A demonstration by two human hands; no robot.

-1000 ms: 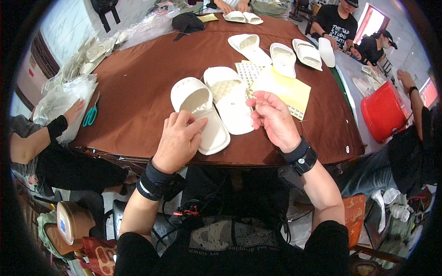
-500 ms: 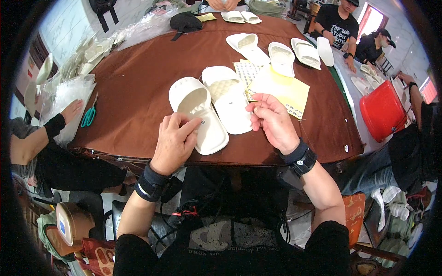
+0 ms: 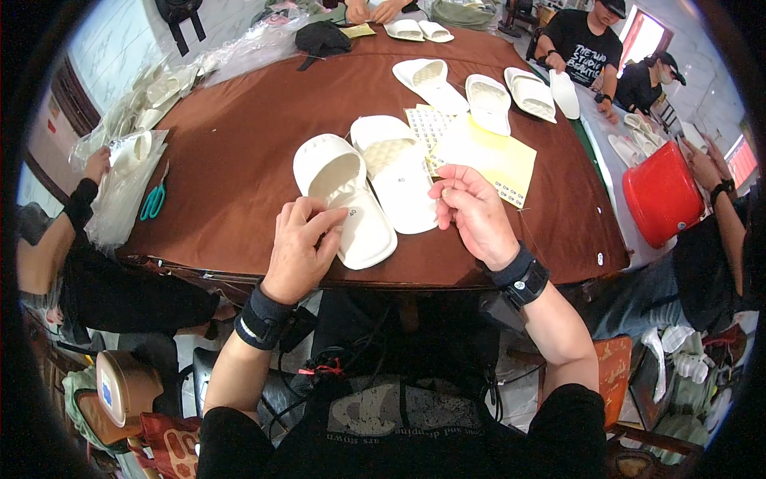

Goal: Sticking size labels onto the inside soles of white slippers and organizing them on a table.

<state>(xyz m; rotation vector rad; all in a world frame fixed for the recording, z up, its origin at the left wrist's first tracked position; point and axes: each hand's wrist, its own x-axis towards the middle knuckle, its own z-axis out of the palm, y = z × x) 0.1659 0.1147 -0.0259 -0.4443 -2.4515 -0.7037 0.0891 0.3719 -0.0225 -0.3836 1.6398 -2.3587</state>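
Brown worktop (image 3: 239, 176): left hand (image 3: 299, 251) presses the near slipper (image 3: 343, 195), which points away; right hand (image 3: 475, 215) pinches a sticker just right.

The tabletop (image 3: 239, 160) is reddish brown. Near its front edge lie two cream-white slippers (image 3: 343, 195), one insole quilted in a diamond pattern. Beside them a pale yellow sheet (image 3: 487, 156) overlaps a white sheet of small stickers (image 3: 427, 128). Teal-handled scissors (image 3: 153, 199) lie at the left edge; a bright red tub (image 3: 662, 191) stands past the right edge

Head-worn view, steeply down, close.
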